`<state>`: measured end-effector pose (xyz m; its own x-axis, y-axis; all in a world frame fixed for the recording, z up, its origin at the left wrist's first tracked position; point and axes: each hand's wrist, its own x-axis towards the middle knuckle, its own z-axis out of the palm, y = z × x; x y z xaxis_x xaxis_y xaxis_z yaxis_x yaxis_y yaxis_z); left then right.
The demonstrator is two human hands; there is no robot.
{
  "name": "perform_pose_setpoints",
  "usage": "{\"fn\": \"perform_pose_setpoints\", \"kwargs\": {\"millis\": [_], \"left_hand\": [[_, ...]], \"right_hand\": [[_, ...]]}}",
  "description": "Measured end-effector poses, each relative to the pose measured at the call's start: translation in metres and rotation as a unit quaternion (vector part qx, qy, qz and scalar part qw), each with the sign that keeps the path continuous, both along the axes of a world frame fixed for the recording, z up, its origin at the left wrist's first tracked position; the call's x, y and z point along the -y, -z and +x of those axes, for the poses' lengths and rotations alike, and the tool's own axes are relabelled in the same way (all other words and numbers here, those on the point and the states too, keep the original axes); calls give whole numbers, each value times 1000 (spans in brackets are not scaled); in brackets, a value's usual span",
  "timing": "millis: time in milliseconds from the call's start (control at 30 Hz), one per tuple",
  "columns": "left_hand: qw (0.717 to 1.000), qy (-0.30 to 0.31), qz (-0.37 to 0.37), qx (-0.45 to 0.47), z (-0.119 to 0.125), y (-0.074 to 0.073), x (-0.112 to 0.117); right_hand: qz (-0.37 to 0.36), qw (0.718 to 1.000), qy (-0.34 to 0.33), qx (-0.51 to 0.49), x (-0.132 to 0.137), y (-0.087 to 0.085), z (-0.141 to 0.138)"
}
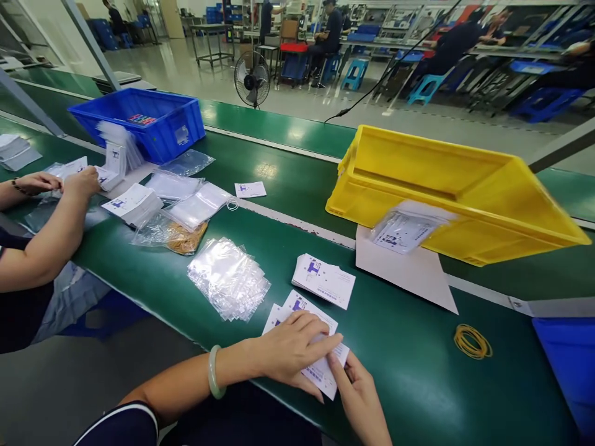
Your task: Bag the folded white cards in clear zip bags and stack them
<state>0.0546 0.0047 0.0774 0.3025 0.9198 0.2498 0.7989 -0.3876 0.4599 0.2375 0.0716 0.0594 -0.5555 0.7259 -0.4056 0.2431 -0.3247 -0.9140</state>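
Looks mid-job rn imo. Done pile, afaict: some bagged cards [403, 234] leaning on the front of the yellow bin [493, 235], w/ a cardboard sheet [411, 272] under them. Left to do: a stack of loose cards [324, 280] left of the yellow bin & a bit nearer, plus a fan of see-through bags [229, 280] further left of it, prob unfilled. The printed cards [321, 371] being handled are nearer than the yellow bin, off its left end, not bagged yet.

Grip check: right hand [360, 387] is pinched on the cards' edge, thumb on top; left hand [297, 347] lies over them, fingers stretched, can't tell if it's clamping or just resting.

Edges: both hands are near the surface's [409, 378] front edge, so cards could slip off there tbh. Best elbow room is in front of the yellow bin, btwn the right hand & the rubber bands [472, 342]. A blue bin [564, 365] limits things nearer than the yellow bin's right end.
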Motion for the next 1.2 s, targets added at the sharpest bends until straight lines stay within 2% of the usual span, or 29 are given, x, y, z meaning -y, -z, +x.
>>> {"fn": "perform_pose_setpoints", "kwargs": {"millis": [67, 100, 133, 200, 267, 367, 467, 600, 733, 867, 933, 1033, 1200], "left_hand": [[996, -88, 10, 9, -13, -7, 12], [986, -168, -6, 9, -22, -10, 19], [966, -258, -36, 5, -34, -11, 25], [902, -416, -117, -10, -59, -13, 36], [860, -480, -172, -16, -80, -12, 44], [856, -476, -200, 4, -99, -9, 51], [863, -458, -206, 49, -105, -12, 55], [869, -433, -203, 126, -104, -28, 59], [881, -386, -201, 183, -80, -43, 57], [914, -271, -197, 230, -41, -47, 51], [927, -232, -190, 226, -27, -46, 49], [934, -211, -187, 219, -19, -46, 48], [934, -228, -166, 219, -18, -45, 47]], "right_hand": [[-66, 997, 40, -18, -1, 2, 3], [-90, 994, 63, -20, -3, 4, 6], [-107, 990, 83, -20, -5, 5, 10], [-135, 986, 98, -23, -8, 4, 14], [-144, 984, 102, -31, -7, -3, 12], [-120, 985, 119, -30, 4, -21, -1], [-92, 989, 115, -25, 15, -35, -13], [-45, 997, 61, -11, 23, -34, -20], [56, 998, -18, 24, 28, -27, -32], [179, 978, -108, 27, 32, -30, -50], [221, 967, -129, 17, 33, -34, -55], [253, 959, -126, 12, 33, -37, -55], [282, 951, -125, 28, 33, -36, -50]]}}
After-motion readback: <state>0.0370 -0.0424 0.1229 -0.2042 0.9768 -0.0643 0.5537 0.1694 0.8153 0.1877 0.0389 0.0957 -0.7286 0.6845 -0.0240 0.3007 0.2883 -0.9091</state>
